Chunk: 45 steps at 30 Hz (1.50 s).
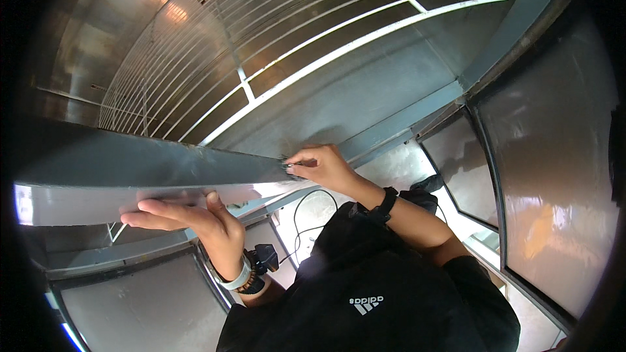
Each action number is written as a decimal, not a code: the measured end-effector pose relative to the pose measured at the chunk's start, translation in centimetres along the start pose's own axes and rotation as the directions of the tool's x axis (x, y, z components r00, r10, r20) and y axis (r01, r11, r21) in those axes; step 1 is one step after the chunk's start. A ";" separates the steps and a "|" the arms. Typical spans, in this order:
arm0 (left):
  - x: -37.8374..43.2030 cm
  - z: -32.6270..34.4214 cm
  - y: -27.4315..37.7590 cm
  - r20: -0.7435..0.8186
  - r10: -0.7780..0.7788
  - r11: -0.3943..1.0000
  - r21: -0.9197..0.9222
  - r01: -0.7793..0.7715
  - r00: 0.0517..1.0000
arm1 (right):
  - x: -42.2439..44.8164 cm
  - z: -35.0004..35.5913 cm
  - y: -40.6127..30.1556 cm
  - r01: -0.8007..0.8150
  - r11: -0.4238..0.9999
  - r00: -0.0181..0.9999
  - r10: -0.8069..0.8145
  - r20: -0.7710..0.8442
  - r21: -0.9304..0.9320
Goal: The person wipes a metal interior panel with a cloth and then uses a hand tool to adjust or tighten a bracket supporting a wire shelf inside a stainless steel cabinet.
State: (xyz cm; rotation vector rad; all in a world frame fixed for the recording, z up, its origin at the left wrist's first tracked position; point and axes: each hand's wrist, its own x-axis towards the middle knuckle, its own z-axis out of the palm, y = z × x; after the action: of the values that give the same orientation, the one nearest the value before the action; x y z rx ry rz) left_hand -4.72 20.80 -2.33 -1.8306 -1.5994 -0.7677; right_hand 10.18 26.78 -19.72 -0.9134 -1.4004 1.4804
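Observation:
My right hand pinches a small dark, bristly or wiry scrubber between thumb and fingertips. The scrubber touches the corner of the grey frame of a metal cabinet, where dark smudges show. Much of the scrubber is hidden by my fingers, so its exact kind is unclear. My left hand, fingers spread, rests against the shiny metal face of the same frame and holds nothing. Above my hands, a white wire shelf spans the cabinet's inside.
Open metal doors with dark gaskets stand at the right and lower left. A grey ledge runs along the opening's right side. A thin black cable loops between my arms, near a black device at my left wrist.

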 end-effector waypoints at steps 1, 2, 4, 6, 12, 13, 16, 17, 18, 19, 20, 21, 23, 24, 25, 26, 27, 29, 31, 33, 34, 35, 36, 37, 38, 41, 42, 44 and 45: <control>-0.1 0.1 -0.2 -0.002 -0.003 1.000 0.000 0.003 1.000 | 0.0 0.1 -2.2 0.060 0.998 0.998 -0.061 0.032 0.015; -0.2 0.1 -0.2 -0.006 -0.003 1.000 0.000 0.003 1.000 | 0.0 0.1 -3.2 0.123 0.992 0.990 -0.125 0.062 0.033; 0.0 -0.1 0.0 -0.003 -0.002 1.000 -0.018 0.002 1.000 | 0.0 -0.5 -1.1 0.081 0.995 0.995 -0.077 0.059 -0.064; 0.7 0.0 0.6 -0.009 0.011 0.999 -0.042 -0.011 1.000 | 0.1 -1.1 4.4 0.066 0.974 0.998 -0.069 -0.004 -0.216; -0.2 0.0 0.0 0.007 -0.015 1.000 -0.013 0.015 1.000 | 0.6 -0.1 -3.5 0.124 0.991 0.990 -0.121 0.076 -0.044; -0.2 0.0 -0.1 -0.001 -0.011 1.000 -0.004 0.011 1.000 | 0.7 0.0 -4.3 0.205 0.977 0.974 -0.209 0.089 0.058; 0.0 0.1 0.3 -0.011 -0.015 1.000 -0.017 0.015 1.000 | 0.5 -0.6 0.5 0.093 0.996 0.993 -0.091 0.072 -0.013; 0.2 0.1 0.6 -0.009 -0.026 0.999 -0.038 0.025 1.000 | 0.2 -1.0 3.0 0.017 0.994 1.000 -0.014 0.024 -0.112; 0.5 -0.1 1.0 -0.014 -0.016 0.999 -0.040 0.015 1.000 | 0.0 -1.5 6.4 0.053 0.976 0.998 -0.047 0.032 -0.212; 0.4 -0.2 0.8 -0.009 -0.019 0.999 -0.034 0.018 1.000 | -0.2 -1.0 5.8 0.059 0.976 0.998 -0.052 0.037 -0.209; 0.4 -0.2 0.6 -0.004 -0.021 0.999 -0.029 0.020 1.000 | -0.6 -0.6 5.1 0.066 0.972 0.998 -0.062 0.021 -0.227; 0.3 -0.2 0.5 -0.013 -0.023 0.999 -0.022 0.023 1.000 | -0.7 -0.5 3.6 0.075 0.966 0.997 -0.076 0.008 -0.249; -0.2 0.0 0.2 -0.020 -0.035 0.998 -0.050 0.034 0.999 | 0.2 0.0 -3.6 0.182 0.974 0.982 -0.173 0.073 -0.135; -0.2 -0.1 0.2 -0.020 -0.031 0.998 -0.055 0.030 0.999 | 0.6 0.1 -7.4 0.265 0.957 0.961 -0.252 0.116 -0.116; -0.1 0.0 0.3 -0.019 -0.023 0.998 -0.059 0.022 1.000 | 0.9 0.3 -9.5 0.382 0.923 0.923 -0.378 0.070 -0.055; 0.0 0.0 0.4 -0.009 -0.018 0.999 -0.046 0.017 1.000 | 1.2 0.5 -9.7 0.427 0.904 0.904 -0.426 0.025 -0.018; 0.1 -0.1 0.4 -0.002 -0.018 0.999 -0.029 0.018 1.000 | 1.4 0.6 -10.0 0.473 0.881 0.881 -0.473 -0.013 0.016; 0.1 0.1 0.4 -0.019 -0.020 0.999 -0.047 0.019 1.000 | 1.4 -0.2 -6.3 0.268 0.958 0.963 -0.266 0.033 -0.102; 0.3 0.2 0.7 -0.017 -0.007 0.999 -0.037 0.006 1.000 | 0.9 -0.5 -0.3 0.161 0.968 0.986 -0.166 -0.007 -0.193; 0.2 0.0 0.4 -0.032 -0.010 0.999 -0.042 0.009 0.999 | 0.0 -0.1 0.4 0.187 0.959 0.981 -0.193 -0.006 -0.214; 0.0 -0.1 0.1 -0.037 -0.013 0.999 -0.046 0.011 0.999 | 0.1 0.1 -1.8 0.194 0.957 0.980 -0.197 0.005 -0.215; -0.2 -0.2 -0.1 -0.043 -0.021 0.999 -0.038 0.020 0.999 | 0.2 0.4 -4.1 0.247 0.958 0.969 -0.247 0.021 -0.145; -0.2 0.1 0.0 -0.044 -0.026 0.998 -0.060 0.023 0.999 | 0.4 0.4 -7.2 0.301 0.951 0.954 -0.300 0.029 -0.076; -0.1 -0.2 0.1 -0.043 -0.031 0.997 -0.069 0.028 0.999 | 0.8 0.8 -10.0 0.435 0.898 0.900 -0.434 0.023 -0.061; -0.1 -0.3 0.1 -0.038 -0.023 0.998 -0.061 0.021 0.999 | 1.3 1.0 -12.6 0.561 0.826 0.828 -0.561 0.011 -0.050; -0.4 -0.2 -0.1 -0.025 -0.024 0.998 -0.059 0.022 0.999 | 2.0 1.9 -17.4 0.713 0.699 0.698 -0.715 -0.039 -0.051; -0.4 0.0 -0.2 -0.022 -0.012 0.998 -0.065 0.010 1.000 | 2.1 1.8 -17.1 0.722 0.690 0.689 -0.724 -0.029 -0.054; -0.7 0.1 -0.3 -0.024 -0.017 0.998 -0.066 0.016 1.000 | 2.3 1.5 -15.0 0.657 0.739 0.744 -0.668 -0.031 -0.149; -0.7 0.0 -0.4 -0.019 -0.013 0.998 -0.068 0.012 1.000 | 2.0 1.6 -13.2 0.584 0.794 0.801 -0.597 -0.037 -0.169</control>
State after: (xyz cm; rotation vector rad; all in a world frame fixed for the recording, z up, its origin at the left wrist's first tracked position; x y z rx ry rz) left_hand -5.17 20.40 -2.82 -1.8567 -1.5922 -0.8528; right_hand 9.44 27.85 -6.29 -0.5355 -1.5605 0.8542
